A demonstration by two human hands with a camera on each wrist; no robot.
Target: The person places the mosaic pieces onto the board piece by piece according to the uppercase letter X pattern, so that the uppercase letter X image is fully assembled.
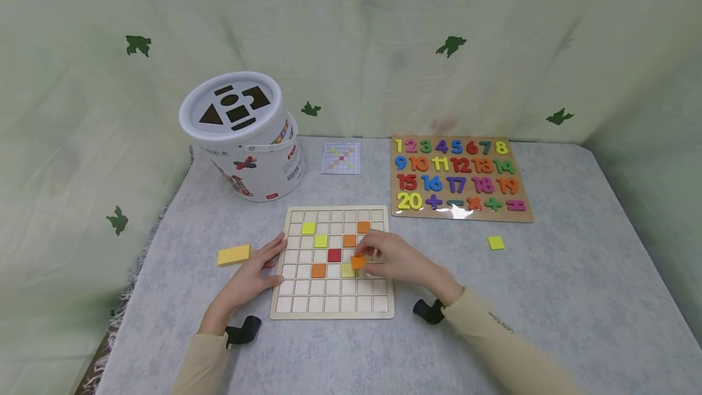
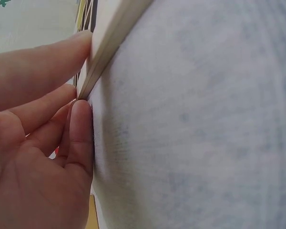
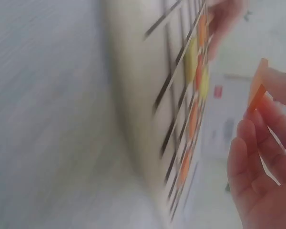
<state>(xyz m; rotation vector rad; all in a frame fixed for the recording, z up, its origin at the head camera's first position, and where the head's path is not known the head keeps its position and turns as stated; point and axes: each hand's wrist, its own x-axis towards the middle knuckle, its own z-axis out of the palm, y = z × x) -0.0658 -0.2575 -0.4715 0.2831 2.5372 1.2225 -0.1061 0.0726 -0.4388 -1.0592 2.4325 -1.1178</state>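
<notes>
A wooden grid board [image 1: 332, 305] lies on the table with square tiles set in some of its cells. Among them are a red tile [image 1: 334, 255], an orange tile [image 1: 318, 270] and a yellow tile [image 1: 309, 228]. My right hand [image 1: 396, 257] pinches another orange tile [image 3: 258, 86] between thumb and fingers, held above the board's right half. In the head view that tile partly overlaps a pale yellow tile [image 1: 348, 270]. At the board's left edge, my left hand [image 1: 249, 282] rests with its fingers extended; the fingertips [image 2: 81, 114] touch the board's side.
A yellow block [image 1: 234, 255] lies left of the board. Behind stand a white lidded bucket [image 1: 247, 145] and a small pattern card [image 1: 341, 158]. A number puzzle board [image 1: 460, 178] is at the back right, with a loose yellow tile [image 1: 496, 242] in front of it.
</notes>
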